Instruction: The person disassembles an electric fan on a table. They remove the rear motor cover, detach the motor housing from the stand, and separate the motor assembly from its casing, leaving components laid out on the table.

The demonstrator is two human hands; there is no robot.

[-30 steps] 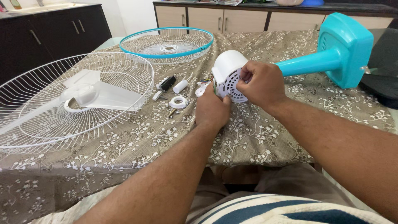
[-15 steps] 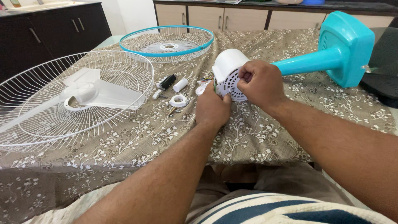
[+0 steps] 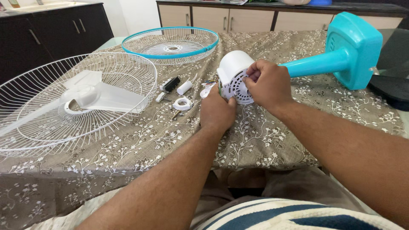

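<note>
A white fan motor housing (image 3: 233, 70) with slotted vents lies on its side on the table, joined to a turquoise stem and base (image 3: 352, 47) that stretch to the right. My left hand (image 3: 218, 111) grips the housing's lower left edge, where coloured wires show. My right hand (image 3: 267, 85) presses on the vented face with its fingers curled at the top. Whether those fingers pinch a small part is hidden.
A white wire guard (image 3: 51, 123) holding the white fan blades (image 3: 96, 96) lies at the left. A turquoise-rimmed guard (image 3: 170, 42) sits at the back. Small loose parts, a white ring (image 3: 183, 104) and a black piece (image 3: 171, 84), lie left of the housing on the floral tablecloth (image 3: 264, 140).
Almost nothing differs; my right hand's fingers have shifted slightly on the vented face, and the view has moved a touch.
</note>
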